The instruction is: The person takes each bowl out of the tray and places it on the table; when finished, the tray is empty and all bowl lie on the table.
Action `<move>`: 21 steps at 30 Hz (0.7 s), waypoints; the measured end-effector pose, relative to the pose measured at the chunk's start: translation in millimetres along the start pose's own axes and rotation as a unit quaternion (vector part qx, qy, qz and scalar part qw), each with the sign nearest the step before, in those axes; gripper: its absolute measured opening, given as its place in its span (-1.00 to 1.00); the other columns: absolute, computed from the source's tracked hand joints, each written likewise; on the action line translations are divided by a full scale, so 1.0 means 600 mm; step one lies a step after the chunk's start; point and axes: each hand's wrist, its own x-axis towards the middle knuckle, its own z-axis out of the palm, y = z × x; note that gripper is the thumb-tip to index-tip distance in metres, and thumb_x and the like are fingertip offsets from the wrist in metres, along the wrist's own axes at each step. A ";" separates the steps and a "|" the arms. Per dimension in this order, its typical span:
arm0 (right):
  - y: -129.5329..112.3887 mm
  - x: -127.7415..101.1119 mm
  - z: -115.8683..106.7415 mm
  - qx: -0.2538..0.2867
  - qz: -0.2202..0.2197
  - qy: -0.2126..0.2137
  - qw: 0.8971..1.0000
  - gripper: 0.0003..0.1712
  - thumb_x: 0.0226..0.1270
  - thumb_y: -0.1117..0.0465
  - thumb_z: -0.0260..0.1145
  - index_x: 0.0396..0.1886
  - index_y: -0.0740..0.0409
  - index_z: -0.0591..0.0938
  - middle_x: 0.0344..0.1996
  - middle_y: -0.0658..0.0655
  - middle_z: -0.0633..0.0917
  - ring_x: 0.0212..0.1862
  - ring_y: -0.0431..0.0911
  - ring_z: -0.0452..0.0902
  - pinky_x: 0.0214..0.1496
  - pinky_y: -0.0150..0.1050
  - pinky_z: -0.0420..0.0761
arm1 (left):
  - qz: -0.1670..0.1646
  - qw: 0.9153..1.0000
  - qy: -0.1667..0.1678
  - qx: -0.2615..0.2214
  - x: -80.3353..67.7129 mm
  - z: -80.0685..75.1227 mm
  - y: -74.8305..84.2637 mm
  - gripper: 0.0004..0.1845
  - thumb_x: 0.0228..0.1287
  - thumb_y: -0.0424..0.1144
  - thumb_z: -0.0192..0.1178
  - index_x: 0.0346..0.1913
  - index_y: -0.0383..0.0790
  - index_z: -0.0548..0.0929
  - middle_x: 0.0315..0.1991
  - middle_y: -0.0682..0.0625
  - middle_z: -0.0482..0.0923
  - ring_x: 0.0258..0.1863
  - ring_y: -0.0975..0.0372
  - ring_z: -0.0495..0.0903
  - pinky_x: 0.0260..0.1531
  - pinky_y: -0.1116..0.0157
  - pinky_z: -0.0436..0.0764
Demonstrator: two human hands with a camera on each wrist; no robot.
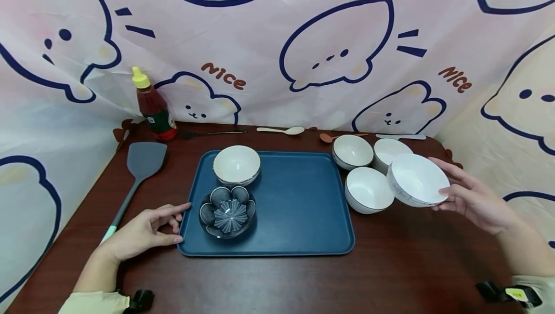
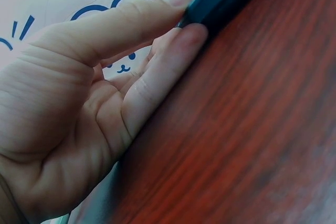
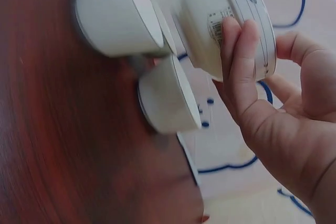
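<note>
My right hand [image 1: 474, 201] grips a white bowl [image 1: 418, 179] by its rim and side, tilted and raised beside other bowls. In the right wrist view a barcode label shows on the held bowl [image 3: 202, 30]. Close by stand three more white bowls: a front one [image 1: 368, 191], a back left one [image 1: 352, 151] and a back right one [image 1: 389, 152]. My left hand [image 1: 145, 232] touches the left edge of a blue tray [image 1: 299, 208] with thumb and index finger extended. On the tray sit a white bowl [image 1: 236, 164] and a dark flower-shaped bowl [image 1: 230, 213].
A grey spatula [image 1: 145, 160] lies left of the tray, partly behind my left forearm. A red sauce bottle [image 1: 156, 107] with a yellow cap stands at the back left. Along the back edge lie a pale spoon [image 1: 282, 131], a brown spoon [image 1: 327, 137] and a pale knife [image 1: 401, 137].
</note>
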 end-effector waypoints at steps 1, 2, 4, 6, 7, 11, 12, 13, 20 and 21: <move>0.002 -0.003 -0.006 0.000 -0.001 0.003 1.000 -0.22 0.50 0.59 -0.22 0.61 0.01 0.00 0.20 0.00 0.48 -0.20 0.02 0.76 -0.14 -0.23 0.72 | 0.000 1.000 -0.002 -0.001 0.000 0.000 0.000 -0.27 0.20 -0.30 0.41 0.43 -0.31 0.38 -0.11 -0.16 0.47 -0.20 0.30 0.55 -0.33 0.38 0.61; 0.005 -0.006 -0.012 0.001 -0.002 0.005 1.000 -0.21 0.49 0.60 -0.22 0.61 0.01 0.00 0.20 0.00 0.47 -0.20 0.02 0.75 -0.14 -0.23 0.72 | 0.000 1.000 -0.003 -0.003 0.001 0.000 0.000 -0.26 0.21 -0.30 0.41 0.43 -0.31 0.37 -0.11 -0.16 0.47 -0.20 0.31 0.55 -0.32 0.38 0.62; 0.011 -0.012 -0.024 0.007 -0.003 0.009 1.000 -0.20 0.49 0.60 -0.23 0.62 -0.01 0.00 0.19 0.00 0.47 -0.20 0.01 0.75 -0.14 -0.23 0.72 | 0.000 1.000 -0.005 -0.005 0.001 0.000 0.000 -0.26 0.21 -0.30 0.40 0.43 -0.31 0.37 -0.11 -0.17 0.46 -0.20 0.31 0.55 -0.32 0.38 0.62; 0.018 -0.018 -0.035 0.012 -0.002 0.013 1.000 -0.20 0.50 0.60 -0.23 0.62 -0.02 -0.01 0.19 -0.01 0.48 -0.19 0.01 0.74 -0.14 -0.23 0.72 | 0.001 1.000 -0.005 -0.007 0.001 0.000 0.000 -0.26 0.21 -0.30 0.40 0.43 -0.31 0.37 -0.11 -0.17 0.46 -0.20 0.31 0.54 -0.33 0.38 0.60; 0.022 -0.021 -0.041 0.013 0.000 0.012 1.000 -0.20 0.50 0.59 -0.23 0.62 -0.04 -0.01 0.19 -0.01 0.48 -0.18 0.00 0.74 -0.13 -0.23 0.72 | 0.001 1.000 -0.005 -0.007 0.002 0.000 0.000 -0.27 0.22 -0.30 0.40 0.43 -0.31 0.37 -0.11 -0.16 0.46 -0.20 0.31 0.54 -0.34 0.38 0.59; 0.037 -0.031 -0.060 0.002 0.007 0.027 1.000 -0.20 0.52 0.56 -0.21 0.63 -0.07 -0.03 0.18 -0.04 0.47 -0.19 0.00 0.75 -0.12 -0.24 0.72 | -0.001 1.000 -0.007 -0.004 0.003 0.000 -0.001 -0.27 0.22 -0.29 0.40 0.43 -0.31 0.37 -0.10 -0.16 0.46 -0.19 0.31 0.54 -0.34 0.38 0.58; 0.040 -0.033 -0.063 0.000 0.009 0.031 0.999 -0.20 0.52 0.56 -0.21 0.63 -0.07 -0.03 0.16 -0.04 0.47 -0.20 0.00 0.75 -0.13 -0.24 0.72 | -0.001 1.000 -0.007 -0.003 0.003 0.000 -0.002 -0.27 0.22 -0.28 0.40 0.43 -0.30 0.37 -0.10 -0.16 0.46 -0.19 0.31 0.54 -0.33 0.38 0.58; 0.044 -0.034 -0.067 0.001 0.010 0.035 0.999 -0.20 0.52 0.56 -0.21 0.63 -0.07 -0.03 0.16 -0.04 0.47 -0.21 0.00 0.75 -0.13 -0.25 0.72 | -0.003 1.000 -0.008 -0.001 0.003 0.000 -0.002 -0.27 0.23 -0.28 0.40 0.44 -0.30 0.37 -0.11 -0.17 0.46 -0.19 0.31 0.54 -0.33 0.38 0.58; 0.068 -0.037 -0.079 0.030 0.009 0.031 0.999 -0.20 0.51 0.59 -0.24 0.63 0.00 -0.06 0.10 -0.02 0.56 -0.22 0.02 0.76 -0.13 -0.23 0.72 | -0.005 1.000 -0.007 0.004 0.000 -0.002 0.000 -0.27 0.22 -0.27 0.40 0.43 -0.31 0.37 -0.11 -0.17 0.46 -0.19 0.32 0.53 -0.35 0.38 0.57; 0.071 -0.036 -0.079 0.034 0.007 0.025 0.999 -0.20 0.51 0.59 -0.24 0.63 0.01 -0.07 0.11 -0.02 0.56 -0.21 0.02 0.77 -0.12 -0.22 0.72 | -0.005 1.000 -0.006 0.006 0.000 -0.002 0.000 -0.27 0.22 -0.27 0.40 0.43 -0.32 0.37 -0.11 -0.16 0.46 -0.19 0.32 0.53 -0.35 0.38 0.56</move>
